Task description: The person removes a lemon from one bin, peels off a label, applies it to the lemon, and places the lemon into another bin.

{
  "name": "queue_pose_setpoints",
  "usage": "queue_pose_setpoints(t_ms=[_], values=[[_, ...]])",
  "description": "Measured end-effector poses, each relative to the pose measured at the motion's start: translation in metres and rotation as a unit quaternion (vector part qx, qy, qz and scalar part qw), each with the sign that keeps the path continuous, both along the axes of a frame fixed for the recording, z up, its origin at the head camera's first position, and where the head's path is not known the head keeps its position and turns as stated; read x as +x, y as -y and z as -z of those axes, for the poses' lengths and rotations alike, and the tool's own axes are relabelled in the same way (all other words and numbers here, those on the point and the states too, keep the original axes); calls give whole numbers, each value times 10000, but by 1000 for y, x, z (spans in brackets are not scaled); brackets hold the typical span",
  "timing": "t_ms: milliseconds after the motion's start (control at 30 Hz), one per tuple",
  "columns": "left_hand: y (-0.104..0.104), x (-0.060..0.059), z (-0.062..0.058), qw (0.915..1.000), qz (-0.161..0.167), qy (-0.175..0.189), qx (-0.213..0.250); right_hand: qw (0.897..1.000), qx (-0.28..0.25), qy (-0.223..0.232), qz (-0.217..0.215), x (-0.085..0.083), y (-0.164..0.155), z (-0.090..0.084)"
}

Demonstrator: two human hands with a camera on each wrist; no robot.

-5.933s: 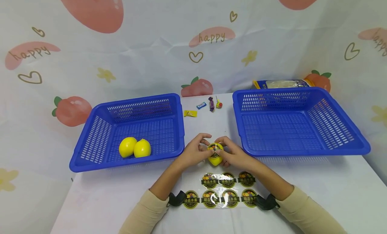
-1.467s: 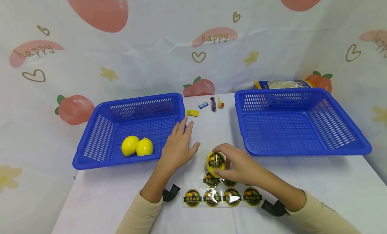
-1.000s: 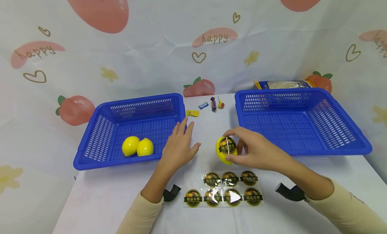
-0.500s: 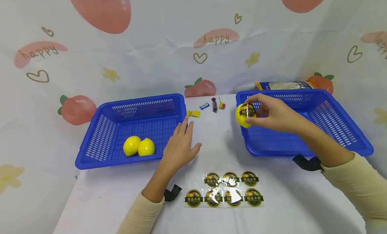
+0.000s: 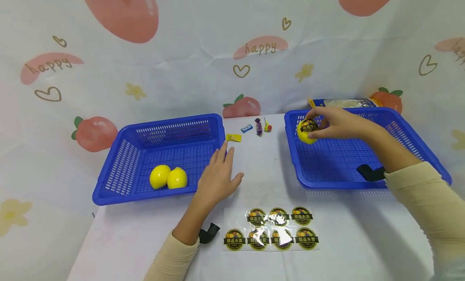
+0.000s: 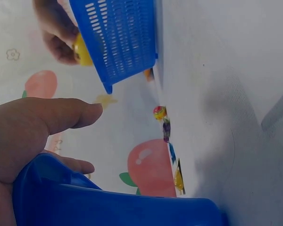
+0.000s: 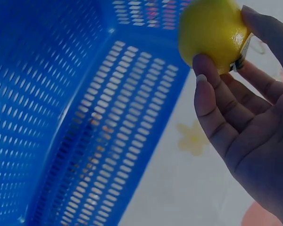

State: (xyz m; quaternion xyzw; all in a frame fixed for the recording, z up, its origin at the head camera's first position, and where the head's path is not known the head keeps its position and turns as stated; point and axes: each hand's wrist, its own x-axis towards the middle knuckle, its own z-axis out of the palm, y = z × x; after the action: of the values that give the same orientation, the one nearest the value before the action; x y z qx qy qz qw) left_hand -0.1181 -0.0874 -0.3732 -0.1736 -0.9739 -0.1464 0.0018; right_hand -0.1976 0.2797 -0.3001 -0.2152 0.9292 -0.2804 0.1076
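Lemon [image 5: 305, 134] is pinched within the right grip [image 5: 336, 123].

2 hands [image 6: 28, 127] [image 6: 56, 29], 2 blue baskets [image 6: 127, 42] [image 6: 132, 210]

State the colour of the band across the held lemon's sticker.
Black: the band on the sticker shows best in the head view.

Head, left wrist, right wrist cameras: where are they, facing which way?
Head: worn on the head, facing forward and down over left blue basket, right blue basket and sticker sheet; left hand, right hand and sleeves show.
Left wrist: on that wrist, looking across the table past the left hand toward the lollipop; right hand beyond.
Right wrist: on that wrist, looking past the right hand at lemon and right blue basket; only that hand shows.
Shared: head and left wrist show the lollipop.
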Motion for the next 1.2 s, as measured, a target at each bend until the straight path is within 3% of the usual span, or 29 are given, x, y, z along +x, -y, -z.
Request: queue_pose_setpoints(t_ms=[267, 567, 1200], values=[[0, 1, 1, 10000, 11, -14, -11, 9994, 336, 4, -30, -22, 0, 18], [-1, 1, 2, 9999, 10, -98, -48, 9958, 715, -349, -459, -37, 7, 34], [-1, 0, 4, 9996, 53, -233, -118, 9911, 1261, -6, -427, -43, 18, 51]])
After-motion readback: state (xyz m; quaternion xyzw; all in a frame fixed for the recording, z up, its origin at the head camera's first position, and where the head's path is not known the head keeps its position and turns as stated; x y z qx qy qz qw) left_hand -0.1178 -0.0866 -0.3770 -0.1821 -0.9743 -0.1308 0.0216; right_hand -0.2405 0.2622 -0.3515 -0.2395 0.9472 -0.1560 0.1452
